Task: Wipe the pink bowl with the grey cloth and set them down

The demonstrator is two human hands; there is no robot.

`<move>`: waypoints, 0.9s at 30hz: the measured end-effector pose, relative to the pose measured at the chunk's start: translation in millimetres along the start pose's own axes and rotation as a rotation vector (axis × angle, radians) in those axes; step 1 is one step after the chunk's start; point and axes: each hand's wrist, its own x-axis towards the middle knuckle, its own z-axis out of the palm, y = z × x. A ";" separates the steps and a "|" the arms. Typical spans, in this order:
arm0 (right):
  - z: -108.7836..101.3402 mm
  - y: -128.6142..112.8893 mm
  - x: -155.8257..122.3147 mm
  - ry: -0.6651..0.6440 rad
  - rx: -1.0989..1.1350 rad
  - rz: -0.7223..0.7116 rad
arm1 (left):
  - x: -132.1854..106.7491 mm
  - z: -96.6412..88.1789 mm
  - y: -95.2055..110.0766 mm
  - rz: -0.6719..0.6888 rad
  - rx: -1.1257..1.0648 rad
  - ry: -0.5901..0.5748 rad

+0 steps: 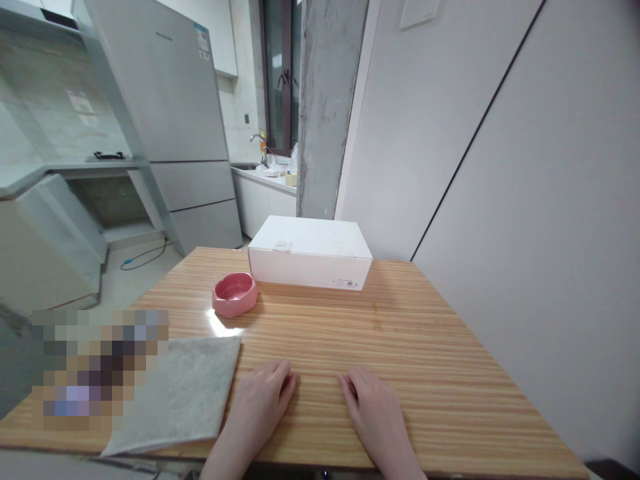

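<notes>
Striped light wood forms the table (425,347), which fills the lower centre of the frame. We rest both hands flat on it near the bottom edge. Our left hand (263,393) lies palm down at lower centre, its grip released, fingers loosely curled and holding nothing. Its outer edge lies just beside the right border of the grey cloth (195,393); we cannot tell whether the two touch. Our right hand (375,410) lies palm down just right of centre, grip likewise released, fingers extended on bare wood. The two hands sit near each other with a gap of table surface between them.

The grey cloth lies flat at lower left, its near corner reaching the table's front edge. A blurred patch covers the area to its left. The pink bowl (235,293) stands upright left of centre, beyond the cloth and well apart from both hands. The white box (310,257) sits closed at the far edge of the table, in the middle of the frame, just beside the bowl on its right. A grey refrigerator (170,113) occupies the upper left.
</notes>
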 end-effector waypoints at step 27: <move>-0.5 0.1 1.5 0.016 0.010 -0.015 | -0.6 -0.2 -0.1 0.020 -0.016 0.035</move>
